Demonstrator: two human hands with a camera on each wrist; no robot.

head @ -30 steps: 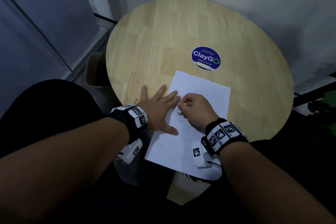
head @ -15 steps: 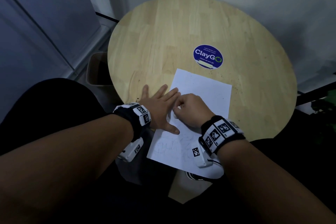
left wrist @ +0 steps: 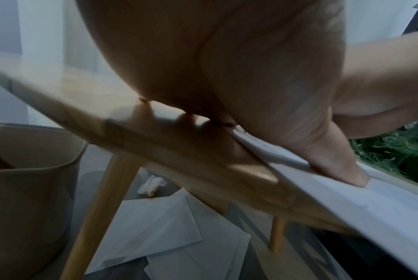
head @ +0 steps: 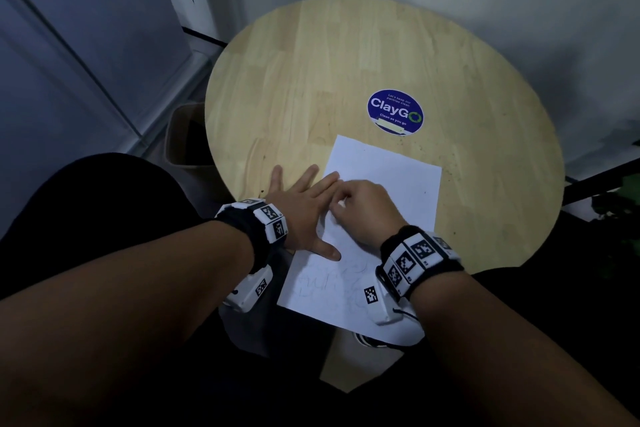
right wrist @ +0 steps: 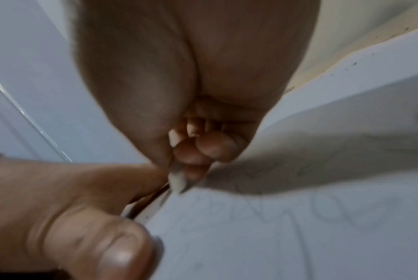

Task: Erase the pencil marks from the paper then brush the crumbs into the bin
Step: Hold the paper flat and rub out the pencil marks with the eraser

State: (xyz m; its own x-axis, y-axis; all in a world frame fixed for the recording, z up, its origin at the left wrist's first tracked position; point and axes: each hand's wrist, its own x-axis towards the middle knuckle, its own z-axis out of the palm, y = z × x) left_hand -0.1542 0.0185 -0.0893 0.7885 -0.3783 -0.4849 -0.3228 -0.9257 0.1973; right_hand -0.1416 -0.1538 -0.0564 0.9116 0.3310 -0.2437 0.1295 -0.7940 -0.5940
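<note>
A white sheet of paper (head: 388, 180) lies at the near edge of the round wooden table (head: 311, 80), its near part overhanging. Faint pencil marks (head: 325, 281) show on the near part and also in the right wrist view as pencil marks (right wrist: 287, 214). My left hand (head: 304, 204) lies flat with spread fingers, its thumb (left wrist: 342, 170) pressing the paper's left edge. My right hand (head: 367, 208) pinches a small white eraser (right wrist: 178, 181) with its tip on the paper, close to the left fingers. A beige bin (head: 187, 139) stands on the floor left of the table.
A round blue ClayGo sticker (head: 395, 112) is stuck beyond the paper. Dark crumbs (head: 446, 170) speckle the wood to the paper's right. Loose sheets (left wrist: 160, 227) and a crumpled tissue (left wrist: 151, 185) lie on the floor under the table. A wall stands close behind.
My right hand with the eraser has slid left and slightly away across the paper toward the left fingers. The left hand has stayed flat in place.
</note>
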